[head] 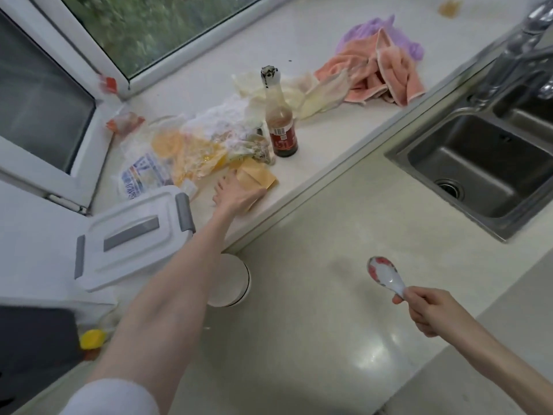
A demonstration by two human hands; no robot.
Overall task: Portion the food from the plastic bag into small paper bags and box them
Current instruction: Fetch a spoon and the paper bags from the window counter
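My left hand (235, 194) reaches out over the raised ledge and lies on a small stack of tan paper bags (258, 176), thumb along their near edge and fingers spread on top. Just behind them is a heap of plastic bags (191, 148), some clear, some yellow, with pale food inside. A white box with grey clasps and a shut lid (134, 235) stands at the left, near my forearm. My right hand (428, 310) holds a white ceramic spoon with a red pattern (384, 272) by its handle, above the lower counter.
A dark sauce bottle (280, 127) stands upright beside the bags. Pink and purple cloths (380, 73) lie farther back. A steel sink (478, 172) with its faucet fills the right. A white cup (232, 280) sits under my left forearm. A window frame runs along the left.
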